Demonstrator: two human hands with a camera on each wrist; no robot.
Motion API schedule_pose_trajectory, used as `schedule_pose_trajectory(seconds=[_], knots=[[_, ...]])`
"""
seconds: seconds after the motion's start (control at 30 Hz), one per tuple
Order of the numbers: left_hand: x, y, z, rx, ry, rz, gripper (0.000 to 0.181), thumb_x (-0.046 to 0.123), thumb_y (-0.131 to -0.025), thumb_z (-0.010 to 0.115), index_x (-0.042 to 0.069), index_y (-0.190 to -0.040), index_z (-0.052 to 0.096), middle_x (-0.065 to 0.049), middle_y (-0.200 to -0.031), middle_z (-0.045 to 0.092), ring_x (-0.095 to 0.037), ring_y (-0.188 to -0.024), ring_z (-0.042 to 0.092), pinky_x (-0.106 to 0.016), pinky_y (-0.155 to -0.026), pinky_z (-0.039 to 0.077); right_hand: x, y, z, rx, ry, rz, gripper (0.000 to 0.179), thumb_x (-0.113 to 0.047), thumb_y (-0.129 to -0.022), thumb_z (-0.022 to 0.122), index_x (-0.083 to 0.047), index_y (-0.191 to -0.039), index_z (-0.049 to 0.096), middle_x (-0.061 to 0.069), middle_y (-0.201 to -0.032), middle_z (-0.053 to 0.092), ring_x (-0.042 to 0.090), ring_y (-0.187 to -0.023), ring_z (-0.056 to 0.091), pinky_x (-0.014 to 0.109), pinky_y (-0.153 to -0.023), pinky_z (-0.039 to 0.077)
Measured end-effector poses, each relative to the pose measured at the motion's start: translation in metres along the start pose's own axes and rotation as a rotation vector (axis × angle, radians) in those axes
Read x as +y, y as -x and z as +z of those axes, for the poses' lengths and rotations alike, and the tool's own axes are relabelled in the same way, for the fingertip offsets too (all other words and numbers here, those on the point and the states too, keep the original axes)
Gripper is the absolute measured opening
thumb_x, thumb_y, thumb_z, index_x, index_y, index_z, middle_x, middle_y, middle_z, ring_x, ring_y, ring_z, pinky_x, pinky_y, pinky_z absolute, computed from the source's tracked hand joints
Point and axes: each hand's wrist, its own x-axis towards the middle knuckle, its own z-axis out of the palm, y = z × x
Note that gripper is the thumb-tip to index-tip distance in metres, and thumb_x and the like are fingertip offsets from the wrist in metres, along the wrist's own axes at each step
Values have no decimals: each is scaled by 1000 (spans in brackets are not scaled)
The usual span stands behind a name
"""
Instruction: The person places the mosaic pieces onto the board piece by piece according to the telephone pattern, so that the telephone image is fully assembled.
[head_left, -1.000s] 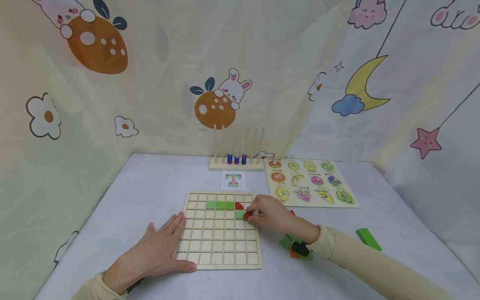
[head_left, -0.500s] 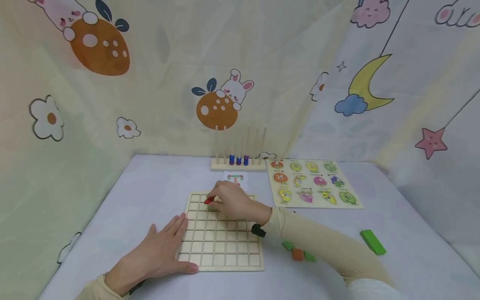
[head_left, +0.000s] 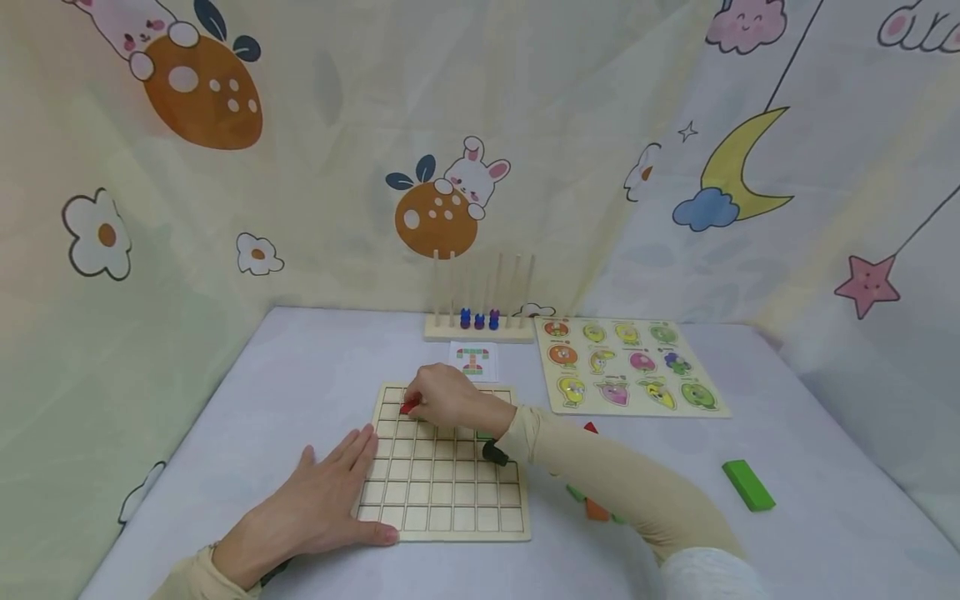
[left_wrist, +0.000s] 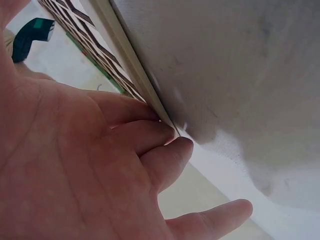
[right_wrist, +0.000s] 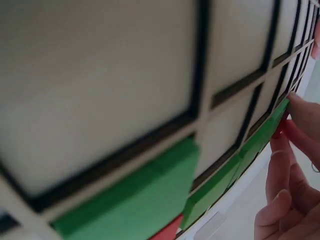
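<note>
A pale wooden grid board (head_left: 442, 492) lies on the white table. My left hand (head_left: 311, 500) rests along its left side, fingers at the edge and thumb at the near corner; the left wrist view shows those fingertips (left_wrist: 175, 150) against the board's rim. Over the upper left cells, my right hand (head_left: 450, 396) pinches a small red block (head_left: 408, 407). In the right wrist view this red block (right_wrist: 281, 125) is partly hidden by the fingers, beside a row of green blocks (right_wrist: 212, 192). A nearer green block (right_wrist: 135, 190) sits in a cell with some red below it.
Behind the board lies a pattern card (head_left: 474, 360). A peg rack (head_left: 480, 327) with several blue beads stands further back. To the right are a fruit puzzle board (head_left: 630, 367), a long green block (head_left: 748, 485) and loose blocks, including an orange one (head_left: 596, 510), partly under my right sleeve.
My right hand has carried the red block from the right side of the board to the upper left cells. The left hand stays at the board's edge.
</note>
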Motion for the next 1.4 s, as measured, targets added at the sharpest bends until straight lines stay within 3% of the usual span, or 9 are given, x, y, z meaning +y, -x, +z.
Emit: schedule_pose_trajectory(seconds=[0.47,1.17,1.4], knots=[[1,0,0,6,-11,7,136,93,-68,60,-3,-159,29,-19,-170,24,-38,-155,32,-82,-105,29,8,-1,4,-37,-94,19,17,-23,-92,79,-20,-108,83,-7,-97,79,3,-86,65,19,-76,50],[1,0,-2,-9,-1,-5,137,94,-67,59,-2,-160,28,-18,-171,22,-38,-156,30,-83,-105,27,5,-4,-1,-53,-83,39,21,-23,-88,83,-19,-108,82,-7,-99,78,5,-90,65,19,-76,49],[1,-1,-1,-18,5,-22,137,94,-66,61,-2,-160,29,-18,-171,23,-38,-156,30,-83,-106,26,7,1,-2,-49,-84,35,29,-27,-88,83,-19,-115,80,-6,-105,78,5,-90,65,19,-75,48]])
